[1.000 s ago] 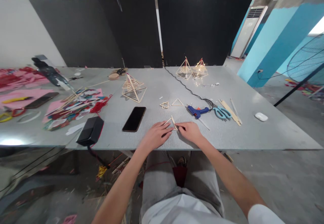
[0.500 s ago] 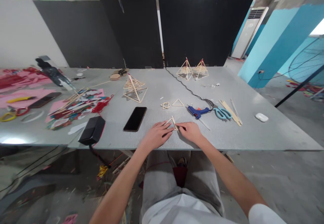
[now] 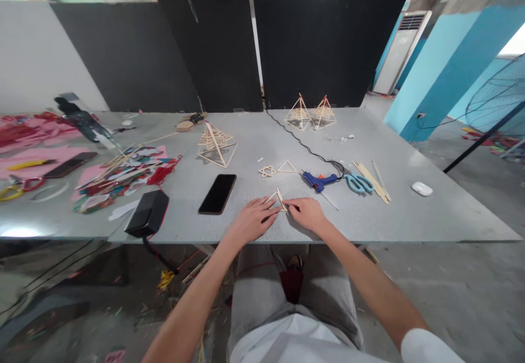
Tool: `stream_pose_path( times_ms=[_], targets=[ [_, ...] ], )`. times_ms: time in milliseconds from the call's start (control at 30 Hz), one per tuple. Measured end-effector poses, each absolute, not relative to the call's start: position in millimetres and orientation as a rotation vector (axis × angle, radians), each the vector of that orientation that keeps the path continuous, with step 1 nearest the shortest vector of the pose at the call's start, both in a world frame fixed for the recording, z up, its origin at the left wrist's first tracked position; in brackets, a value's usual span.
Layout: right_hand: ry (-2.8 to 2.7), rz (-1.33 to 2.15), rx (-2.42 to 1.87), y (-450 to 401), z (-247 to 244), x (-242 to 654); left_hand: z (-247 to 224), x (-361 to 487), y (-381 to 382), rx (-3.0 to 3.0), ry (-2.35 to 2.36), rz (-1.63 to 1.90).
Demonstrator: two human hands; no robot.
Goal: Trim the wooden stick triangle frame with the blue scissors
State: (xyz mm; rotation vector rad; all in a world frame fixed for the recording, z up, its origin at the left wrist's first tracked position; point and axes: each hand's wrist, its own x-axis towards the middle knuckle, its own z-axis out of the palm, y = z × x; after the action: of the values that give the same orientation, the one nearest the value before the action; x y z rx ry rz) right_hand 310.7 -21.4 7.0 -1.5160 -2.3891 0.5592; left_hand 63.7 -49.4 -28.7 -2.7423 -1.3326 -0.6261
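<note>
Near the table's front edge lies a small triangle of thin wooden sticks (image 3: 280, 197), partly covered by my fingers. My left hand (image 3: 255, 218) rests flat over its left side, fingers stretched out and touching the sticks. Against the right stick, my right hand (image 3: 305, 212) presses with its thumb and forefinger, the other fingers curled in. Just beyond lie a small stick star (image 3: 267, 171) and another stick triangle (image 3: 286, 167). A blue glue gun (image 3: 319, 181) is on its side to the right, with its cord running back.
A black phone (image 3: 217, 194) lies left of my hands. Light-blue scissors (image 3: 359, 183) and flat wooden sticks (image 3: 372, 181) are at right. Stick pyramids (image 3: 217, 145) stand farther back. A black box-shaped device (image 3: 147, 213) sits at the front edge, near a heap of coloured scraps (image 3: 127, 174).
The view has shifted very slightly. Both hands stay in the same place on the stick triangle, with no clear movement.
</note>
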Motion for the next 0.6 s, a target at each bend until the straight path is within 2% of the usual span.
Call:
stream_pose_path(
  times_ms=[600],
  targets=[
    [-2.380,0.553,-1.506,-19.9,4.5,311.6,-29.6,63.9,-49.6,-2.734,-1.341,-0.621]
  ],
)
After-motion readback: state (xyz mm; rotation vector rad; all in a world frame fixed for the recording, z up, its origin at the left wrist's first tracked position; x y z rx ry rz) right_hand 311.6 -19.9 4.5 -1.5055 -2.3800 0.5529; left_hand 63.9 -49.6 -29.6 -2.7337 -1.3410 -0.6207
